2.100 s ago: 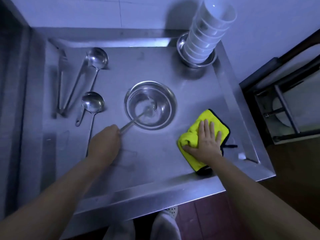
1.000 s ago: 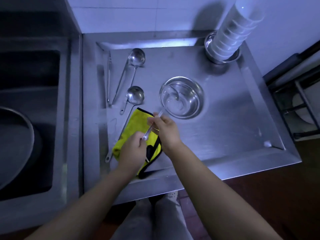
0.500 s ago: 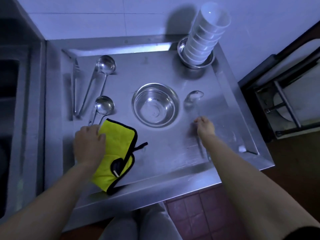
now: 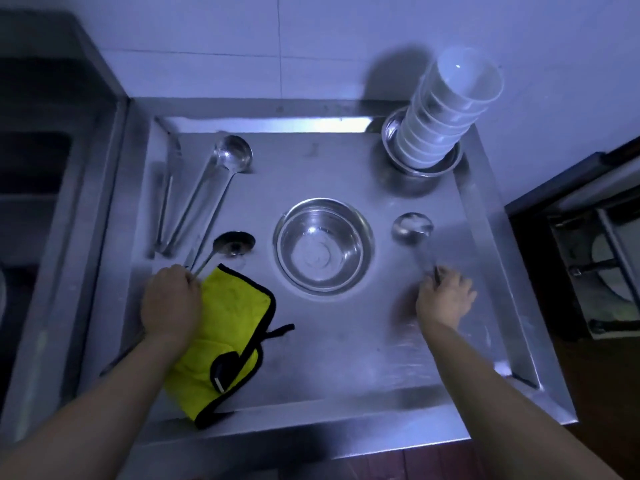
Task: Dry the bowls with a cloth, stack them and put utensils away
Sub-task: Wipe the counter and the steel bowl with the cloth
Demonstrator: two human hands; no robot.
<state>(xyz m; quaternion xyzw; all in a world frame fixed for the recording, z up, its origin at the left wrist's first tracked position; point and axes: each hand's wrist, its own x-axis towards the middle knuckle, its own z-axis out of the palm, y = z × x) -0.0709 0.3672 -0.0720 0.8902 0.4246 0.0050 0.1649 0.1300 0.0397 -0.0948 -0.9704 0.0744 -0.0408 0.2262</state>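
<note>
Far left: a flat steel utensil, perhaps tongs [image 4: 165, 202], and a long-handled steel ladle [image 4: 231, 157] lie side by side on the steel table [image 4: 332, 358].
Left hand [image 4: 171, 303]: knuckles up, resting on the yellow black-edged cloth [image 4: 228, 337]; its grip is closed round the handle of a smaller steel ladle [image 4: 233, 243], bowl just beyond.
Centre: round steel bowl [image 4: 323, 245] stands upright and alone, not stacked.
Right hand [image 4: 445, 297]: low over the table, grip curled on the handle end of a third steel ladle [image 4: 412, 226]; blurred, so whether it truly clamps I cannot tell.
Back right: tilted stack of white bowls [image 4: 446, 112] nested in a steel bowl [image 4: 420, 168].
Progress: most bowls look stacked; the centre bowl and the ladles seem left to handle.
</note>
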